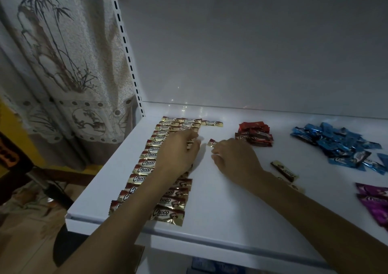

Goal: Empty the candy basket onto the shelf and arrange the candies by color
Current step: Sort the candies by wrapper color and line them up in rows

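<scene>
Several gold-and-brown Choco candies (147,162) lie in two neat columns on the left part of the white shelf (220,206). My left hand (178,152) rests over the right column, its fingers curled on a gold candy there. My right hand (235,158) pinches one gold candy (212,142) just right of the columns. Red candies (255,134) are piled at the back middle. Blue candies (340,145) lie heaped at the right. Purple candies (375,202) sit at the right edge. A loose gold candy (284,171) lies beside my right forearm. No basket is in view.
A patterned curtain (63,64) hangs left of the shelf, next to a slotted upright (130,64). The shelf's front edge (189,231) runs under my forearms. The white back wall (252,53) stands behind the candies. Dark furniture (31,168) stands low at the left.
</scene>
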Available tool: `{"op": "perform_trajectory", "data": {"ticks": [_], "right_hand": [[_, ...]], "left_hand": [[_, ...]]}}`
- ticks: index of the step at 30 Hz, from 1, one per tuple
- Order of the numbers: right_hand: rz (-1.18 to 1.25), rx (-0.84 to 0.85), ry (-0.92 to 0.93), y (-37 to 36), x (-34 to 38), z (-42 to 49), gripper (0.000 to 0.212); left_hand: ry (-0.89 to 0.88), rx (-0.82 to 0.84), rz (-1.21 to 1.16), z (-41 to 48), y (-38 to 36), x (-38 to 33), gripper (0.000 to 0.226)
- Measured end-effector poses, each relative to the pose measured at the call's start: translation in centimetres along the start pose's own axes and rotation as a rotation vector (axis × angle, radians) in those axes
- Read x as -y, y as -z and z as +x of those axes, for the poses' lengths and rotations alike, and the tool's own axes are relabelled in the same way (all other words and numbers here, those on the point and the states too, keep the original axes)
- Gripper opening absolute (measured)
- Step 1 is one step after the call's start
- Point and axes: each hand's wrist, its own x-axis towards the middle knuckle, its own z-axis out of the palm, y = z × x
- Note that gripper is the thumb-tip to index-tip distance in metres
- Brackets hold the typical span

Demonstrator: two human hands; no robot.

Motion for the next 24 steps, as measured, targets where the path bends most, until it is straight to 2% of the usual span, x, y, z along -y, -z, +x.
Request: {"op": "perform_trajectory", "data": {"ticks": [6, 10, 19, 24], "right_hand": [[0.201, 0.056, -0.119, -0.7, 0.2, 3.2, 0.034], [0.302, 0.095, -0.201, -0.9, -0.5, 4.8, 0.034], [0.333, 0.112, -0.208, -1.8, -1.3, 6.0, 0.033], [0.398, 0.026, -0.216, -0.1, -2.4, 4.9, 0.030]], "left_hand": [[-0.080, 0.069, 0.240, 0.2, 0.3, 0.8, 0.035], [-0.096, 0.082, 0.284, 0.4, 0.7, 1.5, 0.035], [-0.141, 0.099, 0.169, 0.6, 0.5, 1.2, 0.035], [-0.205, 0.134, 0.024, -0.2, -0.9, -1.9, 0.040]]}}
